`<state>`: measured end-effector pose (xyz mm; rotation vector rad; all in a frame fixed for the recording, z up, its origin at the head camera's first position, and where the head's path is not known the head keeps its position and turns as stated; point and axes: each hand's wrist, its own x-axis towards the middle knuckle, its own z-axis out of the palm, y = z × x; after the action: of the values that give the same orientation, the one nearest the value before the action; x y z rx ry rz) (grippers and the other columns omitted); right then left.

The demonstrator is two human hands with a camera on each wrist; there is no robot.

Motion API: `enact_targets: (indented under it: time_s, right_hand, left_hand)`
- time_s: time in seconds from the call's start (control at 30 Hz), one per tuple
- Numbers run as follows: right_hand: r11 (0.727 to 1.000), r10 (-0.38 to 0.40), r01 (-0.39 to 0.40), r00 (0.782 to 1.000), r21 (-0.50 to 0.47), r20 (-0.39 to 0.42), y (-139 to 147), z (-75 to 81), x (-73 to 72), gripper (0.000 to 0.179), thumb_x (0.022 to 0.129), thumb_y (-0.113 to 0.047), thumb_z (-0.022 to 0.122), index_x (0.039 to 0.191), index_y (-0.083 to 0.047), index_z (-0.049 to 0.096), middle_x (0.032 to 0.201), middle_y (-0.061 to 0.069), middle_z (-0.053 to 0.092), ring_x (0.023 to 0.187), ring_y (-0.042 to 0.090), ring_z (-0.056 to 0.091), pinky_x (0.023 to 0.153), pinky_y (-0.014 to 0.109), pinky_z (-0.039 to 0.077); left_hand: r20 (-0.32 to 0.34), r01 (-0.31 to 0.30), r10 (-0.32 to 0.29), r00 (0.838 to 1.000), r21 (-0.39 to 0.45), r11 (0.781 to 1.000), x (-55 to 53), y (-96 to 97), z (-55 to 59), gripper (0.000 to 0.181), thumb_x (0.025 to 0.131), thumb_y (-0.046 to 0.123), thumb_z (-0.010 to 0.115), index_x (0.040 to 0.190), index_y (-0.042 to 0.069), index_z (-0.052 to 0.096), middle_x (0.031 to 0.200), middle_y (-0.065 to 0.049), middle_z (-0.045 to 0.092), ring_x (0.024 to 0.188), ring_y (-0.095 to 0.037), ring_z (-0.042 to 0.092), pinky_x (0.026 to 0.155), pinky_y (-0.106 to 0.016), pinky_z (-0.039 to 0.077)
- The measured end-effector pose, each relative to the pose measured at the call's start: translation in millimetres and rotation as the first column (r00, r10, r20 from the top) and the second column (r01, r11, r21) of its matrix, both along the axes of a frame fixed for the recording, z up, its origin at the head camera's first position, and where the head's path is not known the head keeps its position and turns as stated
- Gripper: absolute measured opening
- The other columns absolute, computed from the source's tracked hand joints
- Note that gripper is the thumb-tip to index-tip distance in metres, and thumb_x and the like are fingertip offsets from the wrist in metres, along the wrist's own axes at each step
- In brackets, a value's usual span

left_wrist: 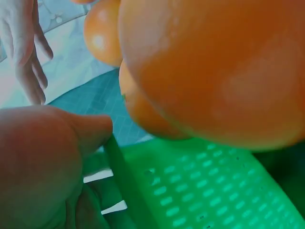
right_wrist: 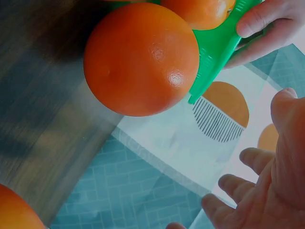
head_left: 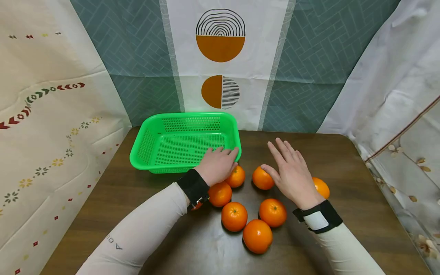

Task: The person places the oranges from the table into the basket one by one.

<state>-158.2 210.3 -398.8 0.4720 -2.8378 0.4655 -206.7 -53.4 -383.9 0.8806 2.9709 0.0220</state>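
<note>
A green plastic basket (head_left: 185, 147) with perforated walls stands at the back left, holding nothing. My left hand (head_left: 218, 164) grips its front right rim; in the left wrist view the thumb and fingers lie on either side of the green edge (left_wrist: 126, 181). Close by that hand are two oranges, one beside the fingers (head_left: 236, 176) and one by the wrist (head_left: 220, 194). My right hand (head_left: 292, 175) is held with fingers spread and nothing in them, between an orange (head_left: 262, 179) by its thumb and another (head_left: 321, 188) partly hidden behind the wrist.
Three more oranges lie nearer me: one on the left (head_left: 234, 216), one on the right (head_left: 273, 212) and one in front (head_left: 257, 236). Another orange (head_left: 197, 206) is mostly hidden under my left wrist. Patterned cloths (head_left: 137, 57) hang around the brown wooden table (head_left: 343, 160).
</note>
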Motion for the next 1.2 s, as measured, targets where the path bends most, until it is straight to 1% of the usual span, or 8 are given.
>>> enact_targets:
  time_s: [0.17, 0.3, 0.5, 0.67, 0.8, 0.9, 1.07, 1.2]
  right_hand:
    - [1.000, 0.001, -0.001, 1.000, -0.010, -0.018, 1, 0.8, 1.2, 0.080, 0.111, -0.046, 0.067, 0.174, -0.010, 0.033, 0.179, 0.021, 0.026, 0.166, 0.046, 0.019, 0.129, 0.071, 0.018]
    - [1.000, -0.001, 0.001, 0.998, -0.010, -0.055, 4, 0.3, 2.1, 0.082, 0.110, -0.044, 0.069, 0.174, -0.009, 0.033, 0.180, 0.022, 0.025, 0.168, 0.044, 0.013, 0.130, 0.070, 0.016]
    - [1.000, -0.010, 0.010, 0.996, -0.006, -0.091, 9, 1.6, 1.9, 0.083, 0.109, -0.045, 0.069, 0.174, -0.009, 0.032, 0.180, 0.021, 0.024, 0.169, 0.042, 0.010, 0.131, 0.068, 0.013]
    - [1.000, -0.004, 0.004, 0.997, -0.007, -0.072, 9, 1.4, 2.3, 0.083, 0.110, -0.045, 0.068, 0.175, -0.009, 0.031, 0.181, 0.021, 0.023, 0.168, 0.043, 0.010, 0.130, 0.070, 0.014]
    - [1.000, 0.001, -0.002, 0.998, -0.011, -0.066, 7, 1.2, 3.1, 0.082, 0.111, -0.046, 0.067, 0.175, -0.010, 0.031, 0.181, 0.021, 0.022, 0.168, 0.043, 0.011, 0.130, 0.070, 0.014]
    - [1.000, -0.001, 0.000, 0.998, -0.013, -0.069, 6, 1.5, 3.5, 0.081, 0.111, -0.045, 0.067, 0.175, -0.010, 0.033, 0.181, 0.021, 0.023, 0.168, 0.043, 0.011, 0.130, 0.070, 0.014]
    - [1.000, -0.003, 0.002, 0.998, -0.014, -0.068, 7, 1.7, 4.5, 0.079, 0.110, -0.045, 0.068, 0.174, -0.010, 0.035, 0.180, 0.022, 0.023, 0.168, 0.045, 0.012, 0.130, 0.071, 0.014]
    - [1.000, 0.009, -0.010, 0.997, -0.013, -0.071, 4, 0.6, 6.2, 0.079, 0.110, -0.044, 0.069, 0.174, -0.011, 0.036, 0.180, 0.023, 0.024, 0.167, 0.045, 0.013, 0.129, 0.073, 0.016]
  left_hand:
    - [-0.044, -0.030, 0.031, 0.999, 0.024, 0.999, -2.8, -19.4, 5.4, 0.066, 0.117, 0.052, 0.048, 0.172, 0.016, 0.040, 0.171, -0.015, 0.045, 0.157, -0.044, 0.042, 0.122, -0.070, 0.038]
    - [-0.139, -0.114, 0.129, 0.982, 0.116, 0.987, -0.4, -59.7, 11.2, 0.074, 0.115, 0.058, 0.050, 0.176, 0.020, 0.032, 0.180, -0.017, 0.027, 0.164, -0.046, 0.026, 0.123, -0.075, 0.030]
    - [-0.158, -0.271, 0.318, 0.935, 0.263, 0.926, 2.2, -136.2, 19.1, 0.078, 0.115, 0.054, 0.053, 0.178, 0.018, 0.024, 0.182, -0.022, 0.014, 0.167, -0.050, 0.012, 0.123, -0.081, 0.016]
    - [-0.137, -0.350, 0.402, 0.905, 0.296, 0.889, -0.2, -180.8, 15.2, 0.077, 0.116, 0.052, 0.051, 0.177, 0.013, 0.024, 0.180, -0.028, 0.014, 0.163, -0.058, 0.012, 0.122, -0.083, 0.015]
    - [-0.095, -0.386, 0.433, 0.896, 0.315, 0.867, -0.8, -204.5, 2.0, 0.077, 0.116, 0.050, 0.052, 0.176, 0.009, 0.025, 0.178, -0.034, 0.012, 0.156, -0.069, 0.019, 0.119, -0.084, 0.021]
    - [-0.002, -0.409, 0.438, 0.899, 0.357, 0.840, -0.9, -217.6, -7.4, 0.079, 0.117, 0.051, 0.050, 0.176, 0.007, 0.022, 0.178, -0.037, 0.005, 0.154, -0.073, 0.016, 0.118, -0.085, 0.022]
    - [0.162, -0.444, 0.417, 0.895, 0.434, 0.784, -2.2, -225.3, -12.0, 0.081, 0.118, 0.054, 0.044, 0.177, 0.007, 0.014, 0.179, -0.033, -0.013, 0.161, -0.064, 0.000, 0.120, -0.083, 0.021]
    - [0.189, -0.466, 0.429, 0.883, 0.448, 0.763, -2.4, -227.8, -17.6, 0.082, 0.118, 0.056, 0.042, 0.178, 0.007, 0.012, 0.178, -0.032, -0.017, 0.163, -0.060, -0.004, 0.118, -0.083, 0.025]
